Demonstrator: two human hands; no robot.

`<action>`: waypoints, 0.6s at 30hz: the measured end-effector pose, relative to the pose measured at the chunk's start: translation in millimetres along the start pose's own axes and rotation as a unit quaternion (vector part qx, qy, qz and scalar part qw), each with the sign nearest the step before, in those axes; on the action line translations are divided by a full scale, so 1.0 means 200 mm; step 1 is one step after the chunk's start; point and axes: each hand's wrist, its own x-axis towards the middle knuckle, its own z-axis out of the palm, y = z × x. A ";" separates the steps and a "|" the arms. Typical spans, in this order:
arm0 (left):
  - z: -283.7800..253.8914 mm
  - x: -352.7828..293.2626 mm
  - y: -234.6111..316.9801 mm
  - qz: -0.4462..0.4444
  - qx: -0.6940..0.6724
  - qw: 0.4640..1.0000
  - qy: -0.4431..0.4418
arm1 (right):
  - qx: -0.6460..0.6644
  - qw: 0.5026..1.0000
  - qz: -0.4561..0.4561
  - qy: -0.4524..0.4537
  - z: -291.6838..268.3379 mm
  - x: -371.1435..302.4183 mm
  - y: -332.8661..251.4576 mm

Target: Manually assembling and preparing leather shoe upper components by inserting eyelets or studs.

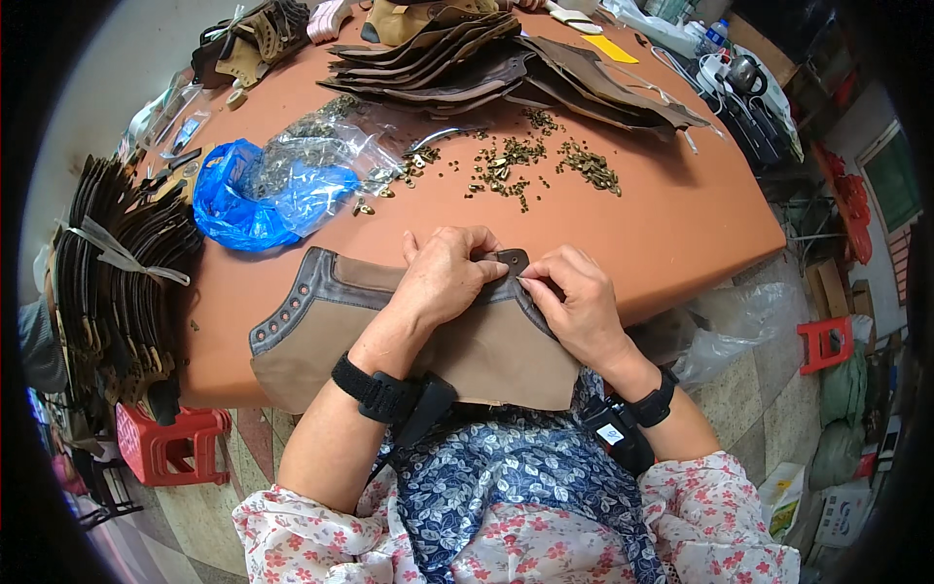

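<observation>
A brown fabric boot upper (477, 365) with dark leather eyelet strips lies over the table's front edge, partly overhanging my lap. Several eyelets line its left strip. My left hand (443, 277) rests on the upper, its thumb and fingers closed on the top of the right strip, next to a round hole or eyelet there. Just to the right, my right hand (579, 302) pinches at the edge of the same strip. Whatever is between its fingertips is too small to tell. Beyond my hands lie loose piles of small brass-coloured metal fittings (506, 161).
At left, a blue plastic bag (229, 209) and a clear bag (311, 156) hold more fittings. A tied bundle of uppers (117, 282) stands at the left edge. Stacked brown pieces (438, 63) cover the far side. Red stools (175, 443) stand on the floor.
</observation>
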 end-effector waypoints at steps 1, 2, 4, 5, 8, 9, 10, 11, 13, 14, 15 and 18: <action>0.00 0.00 0.00 -0.002 0.002 1.000 -0.007 | -0.016 1.000 -0.010 0.001 0.00 0.00 0.00; -0.01 0.00 0.00 -0.003 0.005 1.000 -0.014 | -0.032 0.999 -0.020 0.002 0.00 0.00 -0.01; 0.00 0.00 -0.01 0.009 0.014 1.000 -0.008 | -0.057 0.998 -0.038 0.001 0.00 0.00 -0.01; 0.00 0.00 -0.01 0.024 0.021 0.999 0.006 | -0.066 0.997 -0.046 -0.001 0.00 0.00 -0.02; 0.01 0.00 -0.01 0.027 0.015 0.999 0.017 | -0.091 0.994 -0.060 -0.009 -0.01 0.01 -0.02; 0.00 0.00 -0.01 0.018 0.011 1.000 0.011 | -0.099 0.993 -0.063 -0.013 -0.01 0.01 -0.02; 0.00 0.00 0.00 0.008 0.006 1.000 0.004 | -0.096 0.994 -0.056 -0.016 -0.01 0.01 -0.02; -0.01 0.00 0.01 -0.006 0.004 1.000 -0.007 | -0.092 0.994 -0.050 -0.019 -0.01 0.01 -0.02; -0.01 0.00 0.01 -0.018 -0.003 1.000 -0.019 | -0.083 0.996 -0.032 -0.026 -0.02 0.01 -0.03; -0.01 0.00 0.01 -0.016 -0.008 1.000 -0.018 | -0.077 0.996 -0.021 -0.031 -0.03 0.01 -0.03; -0.01 -0.01 0.00 -0.014 -0.012 1.000 -0.018 | -0.072 0.997 -0.010 -0.036 -0.03 0.01 -0.04; -0.01 -0.01 0.01 -0.015 -0.019 1.000 -0.018 | -0.056 0.997 0.014 -0.052 -0.03 0.02 -0.03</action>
